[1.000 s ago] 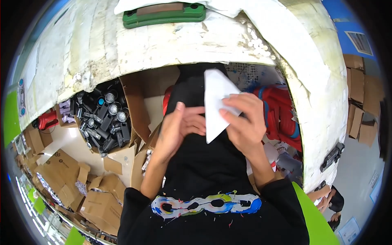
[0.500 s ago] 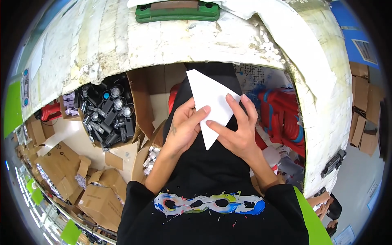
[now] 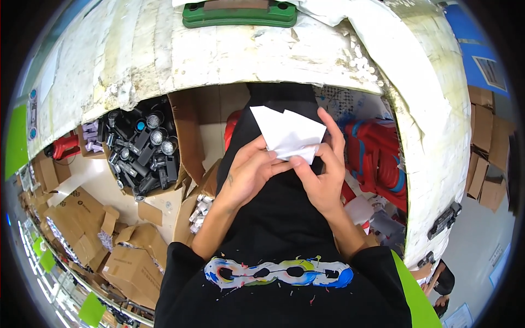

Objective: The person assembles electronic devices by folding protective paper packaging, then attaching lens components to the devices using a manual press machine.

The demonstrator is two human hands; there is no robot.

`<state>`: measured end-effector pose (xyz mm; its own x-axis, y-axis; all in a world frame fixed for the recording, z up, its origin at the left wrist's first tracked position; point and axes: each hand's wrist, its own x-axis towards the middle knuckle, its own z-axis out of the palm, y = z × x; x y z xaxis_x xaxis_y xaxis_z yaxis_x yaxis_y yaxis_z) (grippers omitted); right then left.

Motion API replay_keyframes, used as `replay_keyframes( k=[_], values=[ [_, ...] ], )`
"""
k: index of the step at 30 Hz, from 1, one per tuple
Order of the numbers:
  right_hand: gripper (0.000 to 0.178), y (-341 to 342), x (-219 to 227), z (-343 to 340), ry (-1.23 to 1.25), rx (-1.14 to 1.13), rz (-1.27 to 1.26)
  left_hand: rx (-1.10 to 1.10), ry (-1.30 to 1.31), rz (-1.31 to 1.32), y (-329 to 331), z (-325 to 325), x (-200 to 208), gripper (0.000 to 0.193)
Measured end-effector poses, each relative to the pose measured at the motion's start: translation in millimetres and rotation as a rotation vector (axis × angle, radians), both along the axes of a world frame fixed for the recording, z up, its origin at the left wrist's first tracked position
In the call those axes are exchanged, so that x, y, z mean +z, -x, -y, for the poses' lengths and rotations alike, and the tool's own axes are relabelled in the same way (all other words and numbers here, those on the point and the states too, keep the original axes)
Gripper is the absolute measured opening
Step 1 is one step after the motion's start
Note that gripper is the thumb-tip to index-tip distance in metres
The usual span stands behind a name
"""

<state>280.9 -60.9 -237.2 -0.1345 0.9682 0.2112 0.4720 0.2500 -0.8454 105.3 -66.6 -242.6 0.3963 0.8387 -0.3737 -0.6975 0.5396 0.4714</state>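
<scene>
A folded sheet of white paper [image 3: 290, 131] is held above my lap, its lower edge turned up and two points sticking out at the top. My left hand [image 3: 249, 172] pinches the lower left part of the fold, thumb on the near face. My right hand [image 3: 324, 174] grips the lower right corner between thumb and bent fingers, while its index finger stretches up past the paper's right edge. Part of the fold is covered by the fingertips.
A worn white worktable [image 3: 219, 60] curves around me, with a green tool-like block [image 3: 239, 15] on it. To the left stand a carton of black flashlights [image 3: 145, 147] and several cardboard boxes [image 3: 131, 273]. Red plastic parts [image 3: 377, 153] lie under the table at right. Another person's arm [image 3: 432, 281] shows at lower right.
The paper went from a long pointed shape to a shorter one, its lower point folded up. Both hands shifted to the lower fold, and the right hand's index finger lifted off the paper.
</scene>
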Motion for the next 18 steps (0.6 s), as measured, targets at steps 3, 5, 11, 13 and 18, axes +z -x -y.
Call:
replay_keyframes(
  k=[3,5,11,13,18],
  values=[
    [0.017,6.8,-3.9,1.7,0.155,-0.112,-0.216,-0.017,-0.067,-0.112,-4.9,1.9,3.0,0.042],
    [0.029,10.0,-7.2,4.3,0.113,-0.098,-0.191,-0.041,-0.113,-0.27,-7.7,1.4,3.4,0.042],
    [0.037,5.3,-3.5,-2.4,0.541,-0.118,-0.588,-0.1,-0.088,-0.274,1.7,-1.4,0.0,0.039],
    [0.03,-5.9,-3.5,-5.9,0.617,-0.077,-0.545,-0.137,-0.154,-0.435,5.9,-3.6,-4.4,0.037],
    [0.024,-11.9,-11.1,-4.2,0.693,0.036,-0.579,-0.101,-0.128,-0.54,9.0,-3.4,-4.4,0.034]
  ],
)
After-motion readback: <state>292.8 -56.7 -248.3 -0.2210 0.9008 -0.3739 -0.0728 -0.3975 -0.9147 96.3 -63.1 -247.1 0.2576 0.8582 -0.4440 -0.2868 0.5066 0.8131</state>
